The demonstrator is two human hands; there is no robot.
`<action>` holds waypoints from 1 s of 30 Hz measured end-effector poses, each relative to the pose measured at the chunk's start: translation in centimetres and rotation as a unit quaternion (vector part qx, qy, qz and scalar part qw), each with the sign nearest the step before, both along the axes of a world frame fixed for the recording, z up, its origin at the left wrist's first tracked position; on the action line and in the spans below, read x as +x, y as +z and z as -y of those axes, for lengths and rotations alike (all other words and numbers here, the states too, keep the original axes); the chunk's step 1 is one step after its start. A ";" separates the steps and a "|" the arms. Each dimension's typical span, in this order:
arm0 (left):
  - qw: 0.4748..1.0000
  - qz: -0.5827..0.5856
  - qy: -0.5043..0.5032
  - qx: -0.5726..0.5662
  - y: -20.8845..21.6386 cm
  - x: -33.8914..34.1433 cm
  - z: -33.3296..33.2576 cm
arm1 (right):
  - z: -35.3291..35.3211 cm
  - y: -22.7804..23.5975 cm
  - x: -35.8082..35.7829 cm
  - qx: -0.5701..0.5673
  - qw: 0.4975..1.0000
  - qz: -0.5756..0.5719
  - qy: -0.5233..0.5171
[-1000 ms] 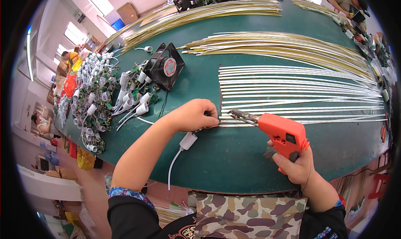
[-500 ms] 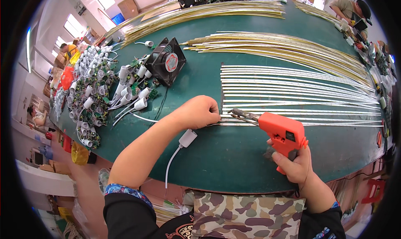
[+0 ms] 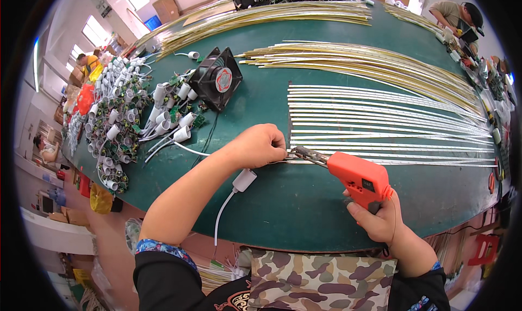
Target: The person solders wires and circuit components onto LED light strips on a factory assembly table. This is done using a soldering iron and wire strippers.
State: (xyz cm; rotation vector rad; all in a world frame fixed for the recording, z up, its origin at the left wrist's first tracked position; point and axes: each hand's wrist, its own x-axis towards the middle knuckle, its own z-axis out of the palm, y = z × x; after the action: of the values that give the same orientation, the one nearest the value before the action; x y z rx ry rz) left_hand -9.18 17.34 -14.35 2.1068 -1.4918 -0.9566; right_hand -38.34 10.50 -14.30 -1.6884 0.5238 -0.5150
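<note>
My right hand (image 3: 382, 217) grips an orange-red soldering gun (image 3: 356, 172) by its handle. Its dark tip points left, close to the fingertips of my left hand (image 3: 260, 146). Those fingers are closed in a pinch at the left end of the lowest white LED strips (image 3: 380, 146); what lies between them is hidden. Several such strips lie side by side to the right, left ends roughly lined up. Just below my left wrist a white plastic housing (image 3: 244, 179) with a white cable rests on the table. Another white cable runs behind my left forearm.
A black square fan (image 3: 218, 78) stands beyond my left hand on the green table (image 3: 304, 213). Left of it lies a heap of white caps with circuit boards (image 3: 117, 118). Yellowish strip bundles (image 3: 353, 61) lie farther back. A person (image 3: 454, 20) works at the far right.
My right hand has moved the soldering gun slightly left, bringing its tip nearer my left fingertips. My left hand stays in about the same place, still pinched.
</note>
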 end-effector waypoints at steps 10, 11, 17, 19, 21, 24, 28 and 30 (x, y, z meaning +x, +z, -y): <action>1.000 0.019 0.006 0.008 0.5 -0.4 0.1 | 0.2 -0.5 0.1 -0.024 0.999 -0.011 0.023; 1.000 0.019 0.006 0.008 0.6 -0.5 0.2 | 0.2 -0.4 0.0 -0.033 0.999 -0.015 0.025; 1.000 0.021 0.010 0.016 0.3 -0.5 0.3 | 0.3 -0.4 0.0 -0.059 0.998 -0.018 0.027; 0.999 0.040 0.002 -0.004 0.1 -0.5 0.3 | 0.3 -0.5 0.0 -0.071 0.997 -0.014 0.026; 0.999 0.045 0.002 -0.003 0.1 -0.5 0.3 | 0.4 -0.6 -0.1 -0.079 0.996 -0.016 0.033; 0.999 0.048 0.000 0.000 0.2 -0.6 0.3 | 0.3 -0.1 -0.3 -0.046 0.997 -0.051 0.027; 0.999 0.045 -0.001 -0.003 0.2 -0.6 0.3 | 0.2 0.1 -0.5 0.013 0.999 -0.035 0.007; 0.999 0.048 -0.002 0.020 0.3 -0.5 0.4 | 0.2 0.2 -0.5 0.014 0.999 -0.031 0.000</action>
State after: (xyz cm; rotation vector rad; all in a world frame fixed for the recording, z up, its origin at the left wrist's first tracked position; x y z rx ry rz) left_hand -9.67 16.95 -14.09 2.2073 -1.5348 -0.9053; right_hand -38.80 10.26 -14.07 -1.6816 0.5739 -0.4552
